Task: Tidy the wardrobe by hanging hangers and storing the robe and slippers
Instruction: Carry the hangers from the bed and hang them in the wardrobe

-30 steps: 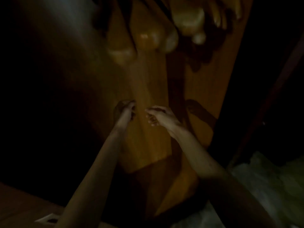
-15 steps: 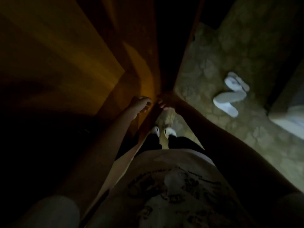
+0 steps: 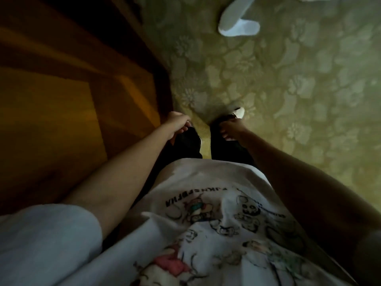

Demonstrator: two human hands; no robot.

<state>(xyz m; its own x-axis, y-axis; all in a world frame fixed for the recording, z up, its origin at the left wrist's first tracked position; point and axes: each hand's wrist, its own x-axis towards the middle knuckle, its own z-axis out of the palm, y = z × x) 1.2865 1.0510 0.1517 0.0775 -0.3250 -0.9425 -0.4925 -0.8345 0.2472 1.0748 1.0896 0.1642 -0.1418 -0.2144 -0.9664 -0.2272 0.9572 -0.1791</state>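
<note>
Two white slippers (image 3: 237,19) lie crossed on the green patterned carpet at the top of the head view, well ahead of my feet. My left hand (image 3: 177,123) hangs low beside the wooden wardrobe (image 3: 68,96), fingers loosely curled with nothing in them. My right hand (image 3: 232,129) hangs over my right leg, fingers apart and holding nothing. Both hands are far from the slippers. No robe or hangers are in view.
The wardrobe's dark wooden front fills the left side, its edge running down toward my left foot. Green floral carpet (image 3: 288,89) covers the right. My white printed shirt (image 3: 206,223) and dark trousers fill the lower part; one white shoe tip (image 3: 239,112) shows.
My view has swung from the wardrobe's inside down to the floor. Both hands dropped from in front of the wardrobe panel to my legs. The slippers came into sight and shifted toward the top.
</note>
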